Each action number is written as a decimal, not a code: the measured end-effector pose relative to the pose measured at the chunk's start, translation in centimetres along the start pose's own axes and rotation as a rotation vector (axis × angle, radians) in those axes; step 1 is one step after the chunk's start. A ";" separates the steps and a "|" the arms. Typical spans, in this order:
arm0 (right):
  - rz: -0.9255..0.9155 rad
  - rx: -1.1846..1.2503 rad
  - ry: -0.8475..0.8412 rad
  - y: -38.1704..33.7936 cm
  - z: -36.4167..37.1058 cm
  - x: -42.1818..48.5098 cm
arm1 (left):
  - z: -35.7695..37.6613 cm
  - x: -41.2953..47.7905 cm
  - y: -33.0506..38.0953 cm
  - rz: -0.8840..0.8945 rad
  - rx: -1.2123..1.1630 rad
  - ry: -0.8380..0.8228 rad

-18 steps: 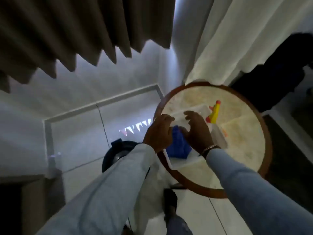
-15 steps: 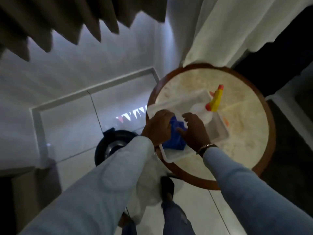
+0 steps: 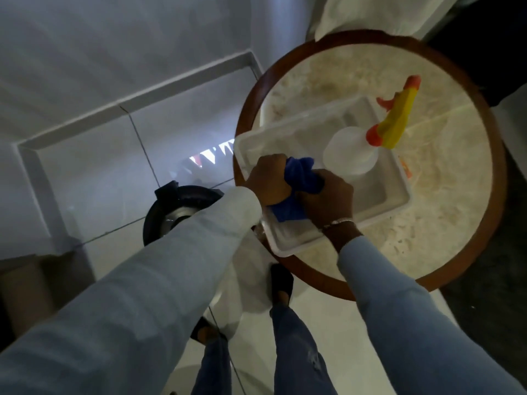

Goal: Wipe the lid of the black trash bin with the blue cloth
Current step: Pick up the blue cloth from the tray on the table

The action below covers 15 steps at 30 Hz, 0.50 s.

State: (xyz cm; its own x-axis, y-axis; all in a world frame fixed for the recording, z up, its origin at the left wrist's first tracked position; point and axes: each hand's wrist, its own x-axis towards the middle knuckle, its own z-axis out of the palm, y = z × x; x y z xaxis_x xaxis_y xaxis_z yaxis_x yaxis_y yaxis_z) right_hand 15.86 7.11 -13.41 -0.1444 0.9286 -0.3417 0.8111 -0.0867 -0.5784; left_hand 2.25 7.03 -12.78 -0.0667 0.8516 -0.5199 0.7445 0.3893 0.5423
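Head view: both hands are closed on the cloth [image 3: 296, 192] over the near-left corner of the white tray [image 3: 399, 195], which sits on the round table [image 3: 445, 223]. The left hand [image 3: 269, 183] is fisted around the cloth's far end, and the right hand [image 3: 325, 199] grips its near part; the blue fabric bunches between them and a tail hangs out below the fists. It looks like wringing or gathering the cloth, though a twist cannot be confirmed from one frame. A spray bottle [image 3: 350, 152] with a yellow and orange head stands in the tray just to the right of the hands.

The bin [image 3: 171, 212] stands on the floor to the left of the table, largely hidden by the left sleeve; its lid shows only as a dark rim with a paler centre. By my reading, the step in hand is readying the cloth, with no wiping begun. Next the cloth must be carried left and down, off the table, to the lid.
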 end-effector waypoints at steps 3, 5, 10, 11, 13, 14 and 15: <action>-0.070 0.123 0.040 -2.6 -2.3 -0.9 | -2.7 -2.8 -0.8 0.066 -0.263 0.099; -0.113 0.173 -0.016 -4.9 -2.9 -1.9 | -4.6 -5.2 -2.1 0.080 -0.376 0.165; -0.240 0.277 -0.111 -10.2 0.3 -5.1 | -7.2 -10.6 -8.5 0.002 -0.518 0.276; -0.258 0.262 -0.119 -10.8 1.9 -5.8 | -7.0 -11.6 -10.2 -0.012 -0.558 0.301; -0.278 0.227 -0.119 -11.2 5.8 -6.9 | -6.0 -13.0 -13.4 -0.046 -0.606 0.363; -0.275 0.236 -0.125 -11.2 8.0 -7.5 | -5.1 -13.5 -15.0 -0.071 -0.610 0.406; -0.262 0.264 -0.139 -10.9 10.4 -7.8 | -4.1 -13.6 -16.7 -0.094 -0.609 0.451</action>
State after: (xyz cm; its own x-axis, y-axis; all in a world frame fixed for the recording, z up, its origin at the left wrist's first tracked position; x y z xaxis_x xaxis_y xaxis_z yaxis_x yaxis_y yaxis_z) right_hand 2.31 -2.94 -12.13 -0.4171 0.8756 -0.2436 0.5657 0.0404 -0.8236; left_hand -12.03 -9.66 -12.08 -0.4738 0.8153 -0.3329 0.2335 0.4808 0.8452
